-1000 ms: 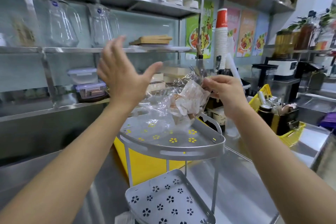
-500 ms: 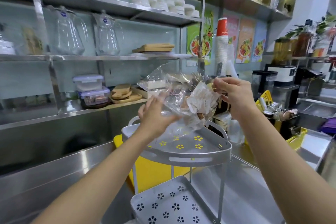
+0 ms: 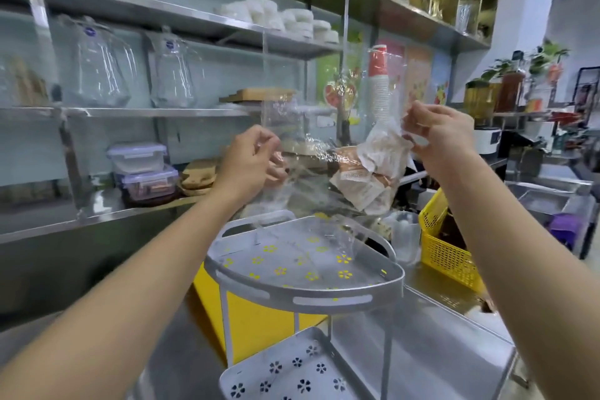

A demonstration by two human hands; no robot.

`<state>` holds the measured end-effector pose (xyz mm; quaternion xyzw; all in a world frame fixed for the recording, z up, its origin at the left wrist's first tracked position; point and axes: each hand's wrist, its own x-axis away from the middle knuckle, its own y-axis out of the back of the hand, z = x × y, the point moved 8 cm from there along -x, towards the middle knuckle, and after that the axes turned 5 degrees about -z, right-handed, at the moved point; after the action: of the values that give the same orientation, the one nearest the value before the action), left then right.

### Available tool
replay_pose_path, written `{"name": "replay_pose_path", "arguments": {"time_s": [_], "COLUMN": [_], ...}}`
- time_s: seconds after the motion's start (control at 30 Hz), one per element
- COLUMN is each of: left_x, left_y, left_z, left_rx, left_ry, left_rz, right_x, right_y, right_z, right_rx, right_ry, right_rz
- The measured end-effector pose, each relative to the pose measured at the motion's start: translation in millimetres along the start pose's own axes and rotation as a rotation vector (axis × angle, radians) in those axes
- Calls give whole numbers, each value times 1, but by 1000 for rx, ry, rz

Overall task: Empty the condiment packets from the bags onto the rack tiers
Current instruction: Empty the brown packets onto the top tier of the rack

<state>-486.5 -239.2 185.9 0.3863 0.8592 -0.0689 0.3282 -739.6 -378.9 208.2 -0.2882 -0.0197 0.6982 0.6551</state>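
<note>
1. The left hand (image 3: 251,161), at centre frame, is curling its fingers shut on one side of a clear bag (image 3: 311,172), thumb and fingertips pinching the film.
2. The right hand (image 3: 436,136), right of centre, is gripping the bag's other side, its fingers closed tightly around a gathered fold of plastic.
3. The bag is stretching between the two hands, above the top tier (image 3: 305,269); loose film is trailing down toward that tier, and whether it is touching cannot be told.
4. The packets (image 3: 370,172) are bunching inside the bag just beside the right hand, tan and white, tilting down toward the lower right.
5. The top tier is sitting at lower centre, grey with yellow flower cut-outs, and is showing no packets on it.
6. The lower tier (image 3: 282,370) is showing at the bottom edge of the frame, grey with dark flower cut-outs, directly under the top one.
7. A yellow basket (image 3: 444,253) is standing at the right of the rack, on the steel counter (image 3: 431,354).
8. Glass jugs (image 3: 97,71) are standing on a shelf at the upper left; lidded boxes (image 3: 143,169) are stacking on the shelf below them.
9. A column of paper cups (image 3: 378,88) is rising behind the bag, upper centre, partly seen through the plastic.
</note>
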Motion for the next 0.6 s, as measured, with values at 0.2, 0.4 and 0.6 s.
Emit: {"name": "replay_pose_path", "arguments": {"time_s": [0.2, 0.4, 0.6], "left_x": [29, 5, 1], "left_y": [-10, 15, 17], "left_z": [50, 25, 47], "left_rx": [66, 91, 213], "left_ry": [223, 94, 218], "left_rz": [57, -41, -42], "right_x": [1, 0, 9], "right_y": [-5, -23, -38], "right_z": [-14, 10, 10], "right_rx": [57, 72, 56], "right_ry": [6, 53, 72], "right_rz": [29, 42, 110]}}
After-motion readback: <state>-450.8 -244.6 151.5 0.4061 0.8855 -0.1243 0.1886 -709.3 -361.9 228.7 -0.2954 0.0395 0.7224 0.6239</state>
